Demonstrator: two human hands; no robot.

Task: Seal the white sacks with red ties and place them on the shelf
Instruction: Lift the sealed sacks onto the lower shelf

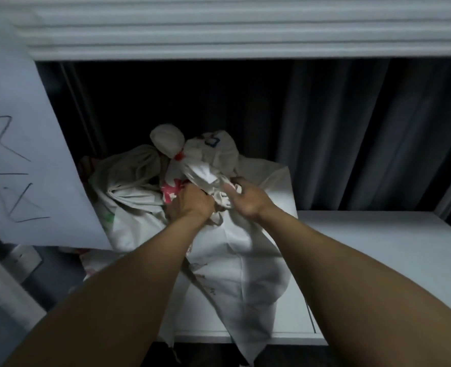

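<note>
A large white sack [240, 255] lies on the white shelf [377, 247], its lower end hanging over the front edge. My left hand [190, 205] grips the bunched neck of this sack. Beside it my right hand [245, 200] holds the same gathered cloth. Behind them several white sacks are piled; one [205, 154] has a red tie [178, 155] round its knotted top, another [129, 176] lies to the left. A sack with red print [170, 190] shows just past my left hand.
A white paper sheet with pencil marks [20, 144] hangs at the left, over the shelf's corner. Dark curtain folds [351, 133] form the back of the recess. A white moulded ledge [245, 27] runs overhead. The shelf's right part is bare.
</note>
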